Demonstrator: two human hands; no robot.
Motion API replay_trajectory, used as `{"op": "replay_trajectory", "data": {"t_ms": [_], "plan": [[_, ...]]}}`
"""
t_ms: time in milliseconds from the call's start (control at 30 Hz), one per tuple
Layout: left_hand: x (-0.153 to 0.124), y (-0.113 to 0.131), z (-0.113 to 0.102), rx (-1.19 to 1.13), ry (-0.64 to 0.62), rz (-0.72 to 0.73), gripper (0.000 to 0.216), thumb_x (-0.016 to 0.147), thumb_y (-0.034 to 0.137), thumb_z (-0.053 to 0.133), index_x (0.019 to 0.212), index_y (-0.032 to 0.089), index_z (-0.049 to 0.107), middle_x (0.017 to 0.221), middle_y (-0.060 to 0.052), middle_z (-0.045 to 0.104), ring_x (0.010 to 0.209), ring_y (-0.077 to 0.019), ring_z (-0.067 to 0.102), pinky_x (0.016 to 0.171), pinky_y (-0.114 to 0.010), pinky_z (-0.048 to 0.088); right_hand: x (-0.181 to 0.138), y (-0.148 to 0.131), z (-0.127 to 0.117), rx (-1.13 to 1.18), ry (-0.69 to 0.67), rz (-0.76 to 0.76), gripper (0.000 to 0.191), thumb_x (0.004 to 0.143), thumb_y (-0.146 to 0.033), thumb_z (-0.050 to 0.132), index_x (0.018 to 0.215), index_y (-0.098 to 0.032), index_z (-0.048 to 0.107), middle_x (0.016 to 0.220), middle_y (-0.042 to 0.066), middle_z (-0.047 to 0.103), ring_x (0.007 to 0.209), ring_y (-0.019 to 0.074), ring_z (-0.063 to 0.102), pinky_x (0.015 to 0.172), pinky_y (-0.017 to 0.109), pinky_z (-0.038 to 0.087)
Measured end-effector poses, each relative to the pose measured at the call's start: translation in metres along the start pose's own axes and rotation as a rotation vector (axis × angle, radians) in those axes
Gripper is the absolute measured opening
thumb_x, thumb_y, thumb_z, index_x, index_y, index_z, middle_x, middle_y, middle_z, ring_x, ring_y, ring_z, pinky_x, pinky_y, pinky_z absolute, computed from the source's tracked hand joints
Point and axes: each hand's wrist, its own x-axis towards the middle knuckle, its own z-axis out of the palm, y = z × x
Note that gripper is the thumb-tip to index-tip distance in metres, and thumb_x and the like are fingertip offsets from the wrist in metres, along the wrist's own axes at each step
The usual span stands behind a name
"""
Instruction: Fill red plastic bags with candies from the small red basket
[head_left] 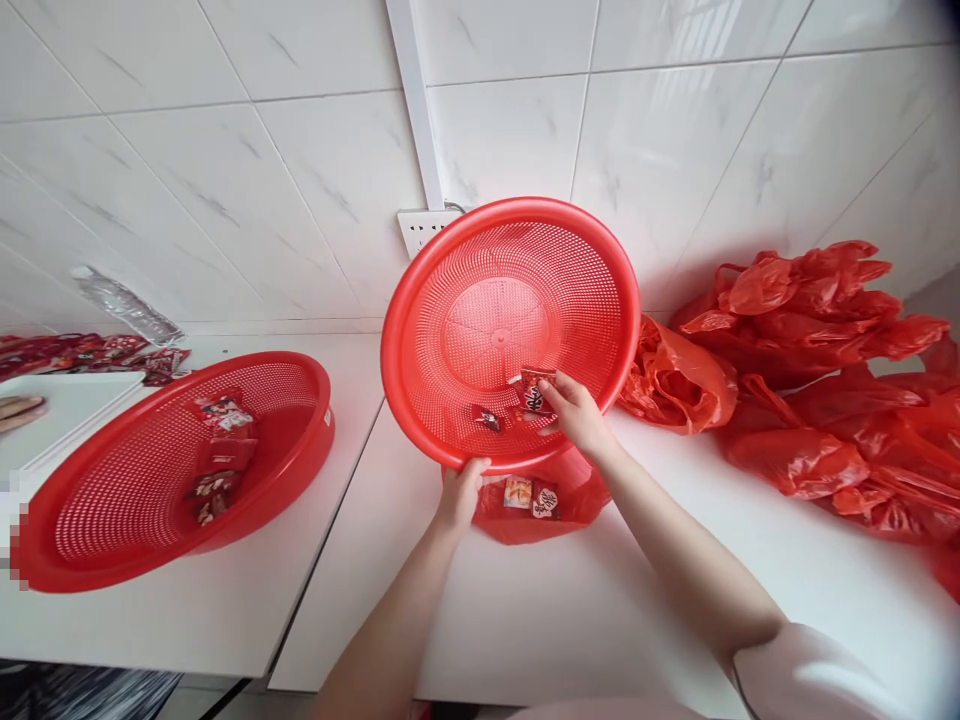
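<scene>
A red plastic mesh basket [499, 245] is tilted toward me, and my left hand [460, 497] grips its near rim, thumb on top. Inside the basket, my right hand [574, 410] pinches a small red snack packet [537, 388] with dark and white print. Beside it, another small packet [487, 418] lies at the bottom of the basket's near wall. Under the tilted basket sits a red plastic bag [510, 525] with a few packets [531, 495] showing at its mouth; the basket hides part of the bag.
A second red basket [307, 400] with several packets stands tilted at left. Behind it lie red packets, a white tray [75, 400] with a person's hand [19, 408], and a clear plastic bottle [127, 303]. Several red bags [817, 400] crowd the right. A power socket [421, 230] is on the wall.
</scene>
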Motion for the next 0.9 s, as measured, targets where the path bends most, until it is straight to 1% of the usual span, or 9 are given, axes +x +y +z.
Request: {"op": "replay_trajectory", "data": {"t_ms": [100, 200, 267, 433, 600, 700, 767, 833, 900], "plan": [[0.002, 0.003, -0.002, 0.003, 0.058, 0.029, 0.037, 0.066, 0.024, 0.069, 0.102, 0.014, 0.065, 0.100, -0.008, 0.071, 0.101, -0.0313, 0.066, 0.085, -0.049, 0.056, 0.001, -0.003, -0.004, 0.256, -0.095, 0.045, 0.037, 0.082, -0.046, 0.064, 0.109, -0.021, 0.056, 0.099, 0.004, 0.069, 0.073, 0.0165, 0.069, 0.055, 0.025, 0.053], [0.005, 0.006, -0.004, -0.016, 0.078, 0.034, 0.033, 0.066, 0.024, 0.068, 0.097, 0.015, 0.065, 0.099, -0.007, 0.071, 0.101, -0.0305, 0.066, 0.086, -0.050, 0.056, 0.000, -0.006, -0.004, 0.318, -0.156, -0.042, 0.041, 0.071, -0.040, 0.077, 0.099, -0.018, 0.059, 0.089, 0.002, 0.069, 0.078, 0.0159, 0.067, 0.072, 0.030, 0.056], [0.006, 0.008, -0.004, -0.029, 0.090, 0.050, 0.033, 0.066, 0.023, 0.067, 0.099, 0.016, 0.064, 0.101, -0.006, 0.070, 0.100, -0.0287, 0.066, 0.086, -0.050, 0.056, -0.003, -0.008, -0.005, 0.316, -0.187, -0.079, 0.042, 0.070, -0.040, 0.078, 0.099, -0.017, 0.058, 0.085, 0.002, 0.069, 0.077, 0.0155, 0.067, 0.077, 0.033, 0.056], [0.008, 0.013, -0.005, -0.040, 0.132, 0.056, 0.036, 0.065, 0.022, 0.066, 0.100, 0.015, 0.063, 0.090, -0.004, 0.070, 0.093, -0.0267, 0.067, 0.084, -0.050, 0.057, -0.011, -0.016, -0.008, 0.240, -0.188, -0.102, 0.043, 0.074, -0.039, 0.075, 0.103, -0.019, 0.051, 0.070, -0.003, 0.065, 0.060, 0.0123, 0.063, 0.057, 0.026, 0.054], [0.010, 0.015, -0.008, -0.030, 0.126, 0.086, 0.041, 0.066, 0.021, 0.065, 0.107, 0.015, 0.061, 0.096, -0.006, 0.070, 0.097, -0.0277, 0.067, 0.085, -0.051, 0.057, -0.016, -0.021, -0.011, 0.123, -0.285, -0.052, 0.045, 0.068, -0.040, 0.079, 0.097, -0.019, 0.051, 0.061, -0.006, 0.061, 0.044, 0.0099, 0.055, 0.039, 0.020, 0.042], [0.012, 0.015, -0.008, -0.045, 0.121, 0.089, 0.047, 0.065, 0.020, 0.064, 0.112, 0.017, 0.059, 0.099, -0.006, 0.070, 0.097, -0.0293, 0.067, 0.086, -0.054, 0.056, -0.018, -0.022, -0.012, -0.023, -0.477, -0.028, 0.038, 0.069, -0.040, 0.077, 0.092, -0.019, 0.056, 0.065, -0.003, 0.063, 0.052, 0.0129, 0.059, 0.040, 0.022, 0.044], [0.013, 0.015, -0.008, -0.061, 0.114, 0.084, 0.046, 0.065, 0.020, 0.064, 0.110, 0.015, 0.060, 0.099, -0.007, 0.071, 0.098, -0.0306, 0.067, 0.087, -0.055, 0.055, -0.020, -0.024, -0.013, -0.257, -0.553, -0.033, 0.030, 0.070, -0.039, 0.076, 0.088, -0.020, 0.061, 0.066, -0.003, 0.065, 0.055, 0.0137, 0.061, 0.046, 0.023, 0.046], [0.012, 0.016, -0.007, -0.067, 0.106, 0.076, 0.045, 0.065, 0.020, 0.064, 0.110, 0.015, 0.060, 0.098, -0.007, 0.071, 0.099, -0.0311, 0.067, 0.086, -0.054, 0.055, -0.022, -0.025, -0.013, -0.579, -0.444, -0.078, 0.027, 0.069, -0.038, 0.076, 0.086, -0.022, 0.064, 0.070, -0.001, 0.068, 0.062, 0.0161, 0.064, 0.054, 0.026, 0.047], [0.010, 0.015, -0.005, -0.052, 0.097, 0.072, 0.045, 0.066, 0.020, 0.064, 0.110, 0.015, 0.060, 0.098, -0.007, 0.071, 0.101, -0.0308, 0.067, 0.086, -0.053, 0.056, -0.024, -0.026, -0.010, -0.827, -0.197, -0.136, 0.026, 0.073, -0.042, 0.073, 0.088, -0.023, 0.066, 0.075, 0.002, 0.071, 0.070, 0.0198, 0.066, 0.060, 0.029, 0.047]]}}
